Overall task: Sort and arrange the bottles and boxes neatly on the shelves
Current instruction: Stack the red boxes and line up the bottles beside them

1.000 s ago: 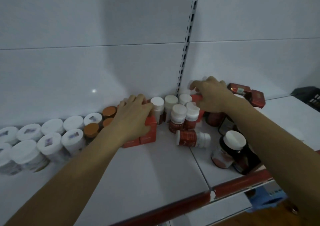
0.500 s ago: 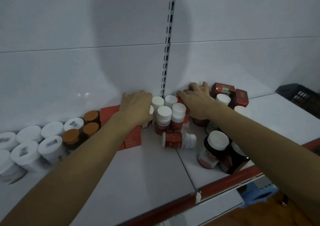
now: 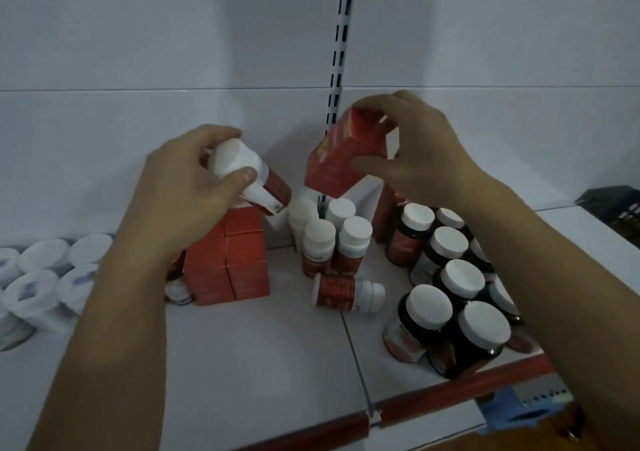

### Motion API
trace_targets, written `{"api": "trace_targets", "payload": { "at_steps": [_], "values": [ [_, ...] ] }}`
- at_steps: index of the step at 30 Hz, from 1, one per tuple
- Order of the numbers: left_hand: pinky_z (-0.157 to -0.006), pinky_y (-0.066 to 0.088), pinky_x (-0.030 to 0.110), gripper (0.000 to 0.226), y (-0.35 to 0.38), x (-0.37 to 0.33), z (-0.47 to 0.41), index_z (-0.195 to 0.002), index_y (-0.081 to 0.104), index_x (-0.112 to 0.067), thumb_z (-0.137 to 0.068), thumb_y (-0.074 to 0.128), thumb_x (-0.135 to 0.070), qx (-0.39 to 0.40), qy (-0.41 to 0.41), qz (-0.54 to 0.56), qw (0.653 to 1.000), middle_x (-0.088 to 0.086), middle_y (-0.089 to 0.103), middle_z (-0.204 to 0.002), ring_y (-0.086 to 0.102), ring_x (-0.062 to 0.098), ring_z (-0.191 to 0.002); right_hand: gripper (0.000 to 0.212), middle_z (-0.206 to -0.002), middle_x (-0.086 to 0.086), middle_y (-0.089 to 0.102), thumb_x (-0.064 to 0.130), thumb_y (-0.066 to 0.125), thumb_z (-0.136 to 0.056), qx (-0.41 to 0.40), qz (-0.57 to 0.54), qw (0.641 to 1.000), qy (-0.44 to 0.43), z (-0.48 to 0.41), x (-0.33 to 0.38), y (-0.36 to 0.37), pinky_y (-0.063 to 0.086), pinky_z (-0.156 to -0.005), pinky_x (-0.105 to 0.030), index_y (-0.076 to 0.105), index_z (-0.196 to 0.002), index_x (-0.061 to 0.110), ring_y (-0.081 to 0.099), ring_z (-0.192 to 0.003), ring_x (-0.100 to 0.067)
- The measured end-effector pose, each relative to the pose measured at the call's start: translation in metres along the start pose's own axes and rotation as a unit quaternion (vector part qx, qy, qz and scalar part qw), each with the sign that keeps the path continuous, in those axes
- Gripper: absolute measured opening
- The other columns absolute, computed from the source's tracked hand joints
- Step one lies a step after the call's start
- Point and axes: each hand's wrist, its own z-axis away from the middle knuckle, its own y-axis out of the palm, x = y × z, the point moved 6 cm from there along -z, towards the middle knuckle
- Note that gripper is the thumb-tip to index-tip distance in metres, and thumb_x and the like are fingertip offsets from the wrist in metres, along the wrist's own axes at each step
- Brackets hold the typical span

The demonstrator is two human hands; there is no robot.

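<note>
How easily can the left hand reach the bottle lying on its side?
Probably not yet: bare shelf leaves the way to the toppled bottle free, but the left hand grips a white-capped bottle.

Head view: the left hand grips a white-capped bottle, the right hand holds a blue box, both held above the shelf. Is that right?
Not quite: the head view shows the box is red, not blue. The left hand does grip a white-capped bottle, the right hand holds the box, both held above the shelf.

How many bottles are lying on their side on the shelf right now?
1: a red-labelled bottle on the shelf, just in front of the upright small bottles. More may be hidden.
</note>
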Motion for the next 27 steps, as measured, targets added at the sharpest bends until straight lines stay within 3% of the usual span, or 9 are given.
{"api": "trace_targets", "payload": {
  "at_steps": [3, 6, 12, 15, 18, 24, 27],
  "values": [
    [-0.089, 0.053, 0.039, 0.044, -0.012, 0.003, 0.015, -0.128, 0.063, -0.034, -0.087, 0.077, -0.031, -0.032, -0.016, 0.011, 0.999, -0.020, 0.062, -0.110, 0.061, 0.014, -0.101, 0.066, -0.117, 0.003, 0.056, 0.028, 0.082, -0.080, 0.062, -0.056, 0.996, -0.021, -0.011, 0.014, 0.038, 0.045, -0.082, -0.020, 0.055, -0.140, 0.017, 0.057, -0.100, -0.014],
    [-0.091, 0.053, 0.039, 0.045, -0.016, 0.010, 0.025, -0.129, 0.063, -0.031, -0.087, 0.077, -0.025, -0.032, -0.033, 0.005, 0.999, -0.031, 0.055, -0.105, 0.062, 0.015, -0.099, 0.066, -0.118, -0.002, 0.058, 0.028, 0.082, -0.080, 0.116, -0.035, 0.991, -0.060, -0.017, 0.023, 0.078, 0.037, -0.086, -0.019, 0.056, -0.139, 0.016, 0.052, -0.098, -0.012],
    [-0.085, 0.057, 0.038, 0.042, -0.032, 0.025, 0.042, -0.128, 0.065, -0.031, -0.088, 0.076, -0.021, -0.058, -0.060, 0.024, 0.996, -0.025, 0.061, -0.112, 0.062, 0.011, -0.106, 0.065, -0.128, -0.007, 0.056, 0.022, 0.078, -0.082, 0.183, 0.019, 0.980, -0.077, -0.027, 0.032, 0.112, 0.042, -0.099, -0.032, 0.052, -0.142, 0.015, 0.053, -0.117, -0.025],
    [-0.085, 0.056, 0.031, 0.043, -0.031, 0.025, 0.045, -0.128, 0.065, -0.031, -0.087, 0.076, -0.021, -0.055, -0.066, 0.021, 0.996, -0.026, 0.061, -0.113, 0.061, 0.006, -0.105, 0.059, -0.123, -0.007, 0.056, 0.022, 0.076, -0.081, 0.207, 0.073, 0.971, -0.097, -0.033, 0.041, 0.104, 0.048, -0.097, -0.041, 0.055, -0.135, 0.016, 0.055, -0.111, -0.027],
    [-0.084, 0.052, 0.023, 0.043, -0.027, 0.025, 0.046, -0.127, 0.065, -0.033, -0.087, 0.076, -0.022, -0.055, -0.069, 0.017, 0.996, -0.025, 0.062, -0.114, 0.059, 0.000, -0.104, 0.054, -0.118, -0.006, 0.054, 0.023, 0.075, -0.082, 0.198, 0.133, 0.964, -0.122, -0.028, 0.050, 0.099, 0.051, -0.089, -0.046, 0.056, -0.132, 0.016, 0.053, -0.107, -0.027],
    [-0.083, 0.051, 0.023, 0.043, -0.022, 0.021, 0.046, -0.126, 0.064, -0.033, -0.087, 0.076, -0.020, -0.057, -0.074, 0.016, 0.996, -0.028, 0.060, -0.110, 0.058, -0.003, -0.103, 0.054, -0.117, -0.006, 0.054, 0.031, 0.081, -0.081, 0.203, 0.128, 0.965, -0.102, -0.016, 0.045, 0.134, 0.052, -0.089, -0.043, 0.057, -0.127, 0.014, 0.054, -0.108, -0.027],
    [-0.083, 0.052, 0.025, 0.043, -0.021, 0.021, 0.046, -0.126, 0.065, -0.033, -0.087, 0.076, -0.021, -0.056, -0.076, 0.012, 0.995, -0.031, 0.058, -0.106, 0.059, -0.002, -0.100, 0.043, -0.112, -0.008, 0.056, 0.023, 0.082, -0.077, 0.153, 0.189, 0.963, -0.114, -0.008, 0.044, 0.150, 0.048, -0.076, -0.039, 0.061, -0.112, 0.011, 0.054, -0.103, -0.029]
  ]
}}
